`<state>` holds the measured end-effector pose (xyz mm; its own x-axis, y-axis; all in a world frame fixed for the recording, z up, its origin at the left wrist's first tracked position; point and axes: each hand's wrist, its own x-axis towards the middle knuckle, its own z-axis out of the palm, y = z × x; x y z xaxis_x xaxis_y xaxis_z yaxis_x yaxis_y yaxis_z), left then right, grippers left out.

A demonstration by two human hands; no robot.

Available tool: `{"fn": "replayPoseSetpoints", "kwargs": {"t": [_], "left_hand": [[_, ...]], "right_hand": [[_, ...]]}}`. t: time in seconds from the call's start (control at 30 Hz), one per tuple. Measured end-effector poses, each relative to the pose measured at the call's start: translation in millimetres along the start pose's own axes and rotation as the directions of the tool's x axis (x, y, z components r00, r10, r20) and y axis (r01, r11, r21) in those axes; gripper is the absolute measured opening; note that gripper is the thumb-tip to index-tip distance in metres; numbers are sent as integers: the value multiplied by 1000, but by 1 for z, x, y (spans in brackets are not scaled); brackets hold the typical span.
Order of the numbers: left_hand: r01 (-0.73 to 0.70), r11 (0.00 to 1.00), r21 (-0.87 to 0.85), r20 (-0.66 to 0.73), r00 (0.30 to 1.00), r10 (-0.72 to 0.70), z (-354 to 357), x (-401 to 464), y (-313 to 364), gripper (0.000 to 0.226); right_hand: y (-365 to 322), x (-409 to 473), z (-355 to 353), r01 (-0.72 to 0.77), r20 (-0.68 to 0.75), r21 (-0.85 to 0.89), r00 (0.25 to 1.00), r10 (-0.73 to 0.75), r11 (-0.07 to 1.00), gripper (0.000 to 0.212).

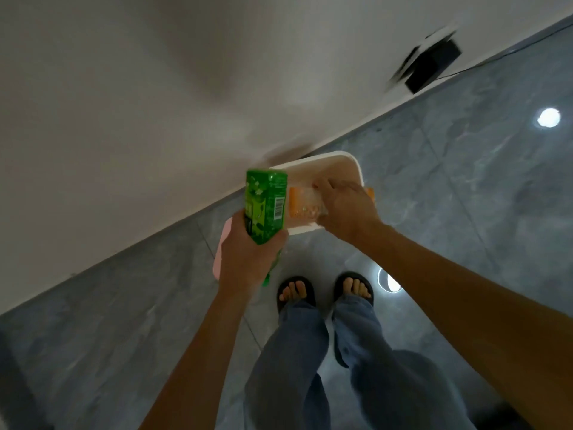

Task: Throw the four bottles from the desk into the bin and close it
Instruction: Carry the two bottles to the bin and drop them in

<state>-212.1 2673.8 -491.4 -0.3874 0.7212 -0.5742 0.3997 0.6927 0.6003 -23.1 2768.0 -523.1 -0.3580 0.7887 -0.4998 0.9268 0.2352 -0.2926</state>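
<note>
A white bin (pixel 347 161) stands on the floor against the wall, its top open. My left hand (pixel 245 259) grips a green bottle (pixel 266 206) just left of the bin's rim, cap end pointing down toward me. My right hand (pixel 344 206) is over the bin's opening, fingers around an orange-labelled bottle (pixel 302 203) lying sideways inside the rim. A pink part (pixel 224 243) shows behind my left hand; I cannot tell whether it is the bin's lid.
A white wall (pixel 139 103) runs diagonally behind the bin. A black box (pixel 431 65) with a cable sits on the wall at upper right. My feet in black sandals (pixel 325 290) stand on the grey tiled floor (pixel 465 181) close to the bin.
</note>
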Motion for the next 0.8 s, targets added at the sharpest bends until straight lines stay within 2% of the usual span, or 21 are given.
{"fn": "replayPoseSetpoints", "kwargs": {"t": [0.17,0.3,0.43,0.57,0.63,0.73,0.77,0.8], "left_hand": [[-177,983,-39,-10,984,177,34,51,-13,56],[-255,965,58,-38,966,258,45,74,-16,56],[-313,947,69,-37,948,316,53,88,-16,60],[-345,938,22,-4,938,345,60,97,-16,61],[-356,934,23,27,934,355,63,98,-15,61],[-375,926,34,53,926,373,65,96,-11,60],[-384,923,39,61,922,381,65,95,-10,60],[-390,920,42,72,920,386,64,94,-9,60]], "right_hand": [[14,61,58,47,91,-108,995,-37,993,66],[25,91,83,30,236,-134,972,3,990,62],[33,116,99,73,410,-194,912,13,978,54],[43,128,113,-21,433,-51,901,41,999,62],[47,126,113,4,473,-22,881,7,1000,85],[51,115,104,-22,494,40,870,0,999,104],[52,108,99,-7,489,49,872,-18,999,105],[53,97,93,9,469,44,883,-29,999,94]]}}
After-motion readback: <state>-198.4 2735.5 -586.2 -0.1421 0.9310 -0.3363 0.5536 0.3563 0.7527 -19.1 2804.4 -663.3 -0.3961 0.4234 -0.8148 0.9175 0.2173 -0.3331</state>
